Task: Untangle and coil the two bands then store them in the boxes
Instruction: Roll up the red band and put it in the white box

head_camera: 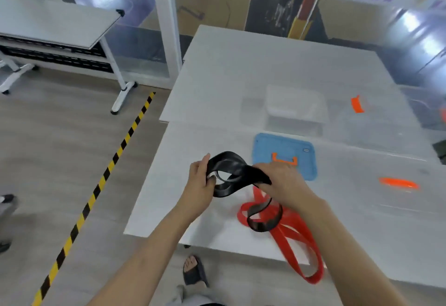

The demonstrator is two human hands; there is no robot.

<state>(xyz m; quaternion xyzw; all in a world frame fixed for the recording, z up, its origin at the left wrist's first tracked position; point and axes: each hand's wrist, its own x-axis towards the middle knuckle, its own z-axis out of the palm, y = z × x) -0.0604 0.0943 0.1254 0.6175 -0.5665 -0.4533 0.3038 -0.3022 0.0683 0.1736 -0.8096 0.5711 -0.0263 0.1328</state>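
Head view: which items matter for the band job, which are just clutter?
Job: black band, gripped by left hand and right hand; red band; clear box; blue lid; second clear box.
Lying about: folding table; striped floor tape.

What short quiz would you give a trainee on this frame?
1. True or false: the black band lies stored in a box.
2. The red band lies: A) inside a box; B) on the table, one loop over its edge; C) on the floor.
3. Fill in: the left hand and right hand both grip the ____ band.
Key: 1 false; 2 B; 3 black.
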